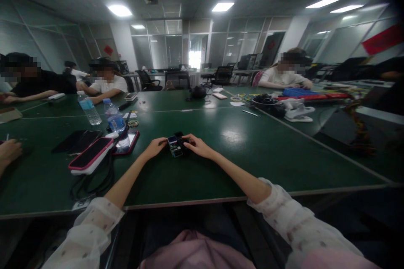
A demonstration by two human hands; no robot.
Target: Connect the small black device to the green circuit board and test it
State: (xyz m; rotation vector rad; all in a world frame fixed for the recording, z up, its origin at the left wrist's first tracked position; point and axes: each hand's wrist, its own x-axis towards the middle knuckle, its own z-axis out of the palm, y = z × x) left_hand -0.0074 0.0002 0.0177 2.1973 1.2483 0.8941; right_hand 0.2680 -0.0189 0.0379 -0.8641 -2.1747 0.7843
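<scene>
A small dark device point(175, 147) with a lit or bluish upper part and what looks like exposed circuitry rests on the green table point(252, 151), between my two hands. My left hand point(157, 147) touches its left side, fingers bent round that edge. On the other side my right hand point(197, 146) has its fingers closed on the device's dark right part. The fingertips of both hands are small and partly hidden against the dark device.
Water bottles point(114, 115), a pink-edged phone point(91, 153) on a white block, another phone point(126, 142) and black cables point(94, 180) lie to the left. A person's hand point(9, 153) is at far left. Headphones-like black gear point(268, 105) lies back right. Several people sit around.
</scene>
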